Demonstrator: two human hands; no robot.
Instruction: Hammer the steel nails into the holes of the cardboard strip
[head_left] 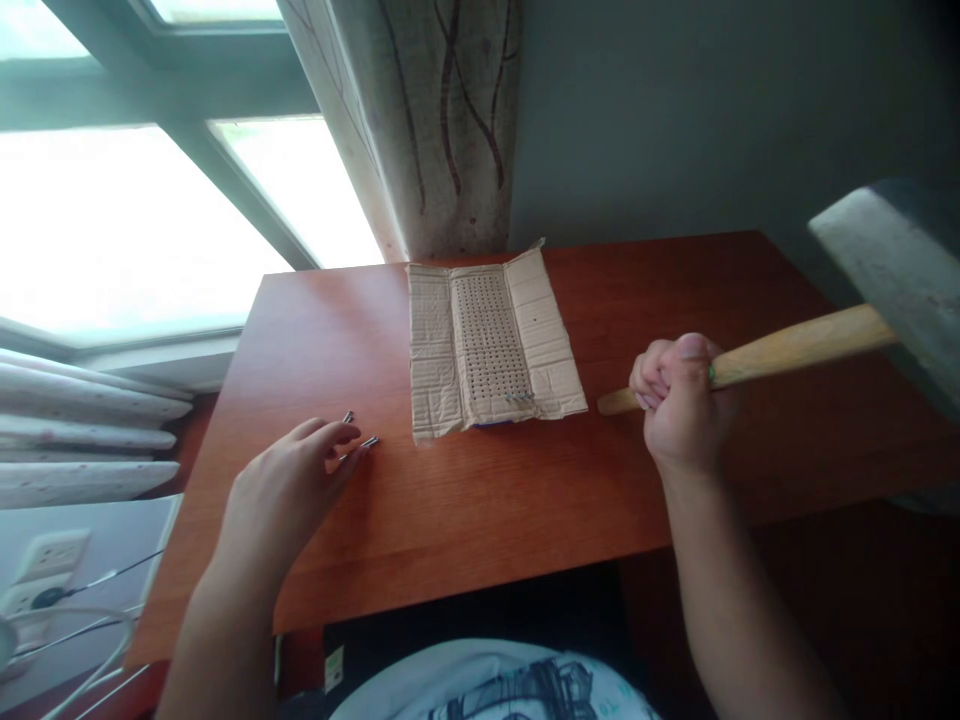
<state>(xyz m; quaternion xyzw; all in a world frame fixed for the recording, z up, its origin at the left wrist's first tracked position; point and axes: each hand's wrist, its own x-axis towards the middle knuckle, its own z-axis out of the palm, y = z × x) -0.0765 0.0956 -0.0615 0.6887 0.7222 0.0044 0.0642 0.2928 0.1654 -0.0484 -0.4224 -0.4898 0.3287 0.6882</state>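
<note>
My right hand (679, 400) is closed round the wooden handle of a hammer (795, 345), held up above the red-brown table (525, 500). Its grey metal head (900, 270) is raised at the right edge of view. My left hand (289, 490) lies low over the table at the left. Its fingers are stretched toward two small metal nails (360, 432) and the fingertips touch one of them. A flattened piece of cardboard (491, 340) with a grid of small holes lies in the middle of the table. A few nails (519, 398) stick in its near end.
A window (150, 200) and a patterned curtain (427, 120) stand behind the table's far left. A grey wall is at the back right. At the lower left are a wall socket (45, 560) with cables and pale padded boards (82, 430).
</note>
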